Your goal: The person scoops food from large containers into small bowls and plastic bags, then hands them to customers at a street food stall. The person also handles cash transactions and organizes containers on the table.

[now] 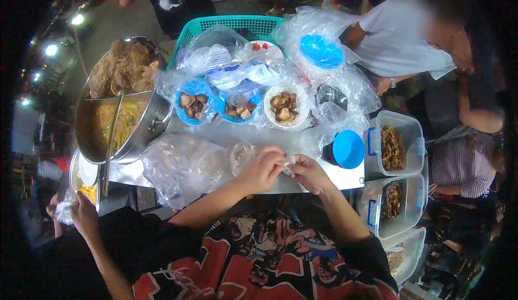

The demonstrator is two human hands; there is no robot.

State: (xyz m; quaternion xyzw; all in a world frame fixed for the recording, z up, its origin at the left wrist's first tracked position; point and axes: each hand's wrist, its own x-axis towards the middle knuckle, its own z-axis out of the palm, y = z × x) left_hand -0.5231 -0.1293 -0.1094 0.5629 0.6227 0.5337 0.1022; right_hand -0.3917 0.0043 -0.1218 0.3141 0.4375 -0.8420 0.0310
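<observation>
Above the front of the metal table (338, 178), a small piece of clear plastic (288, 165), seemingly a bag's neck, is between my hands. The fingertips of my right hand (311, 173) pinch it from the right. My left hand (261, 171), slightly blurred, grips it from the other side. Just left of my left hand lies a tied clear bag with food (243, 156). A larger heap of clear plastic bags (184, 164) spreads beside it. Three plastic-lined bowls with chunks of meat, two blue (195, 116) and one white (299, 118), stand beyond my hands.
A large divided metal pot (162, 116) holds meat and broth, with a ladle (113, 136) inside. Right are a blue-lidded container (348, 149) and clear food boxes (410, 134). A green basket (194, 31) stands behind. Another person's hands (83, 215) hold a bag at left; a person (388, 45) stands opposite.
</observation>
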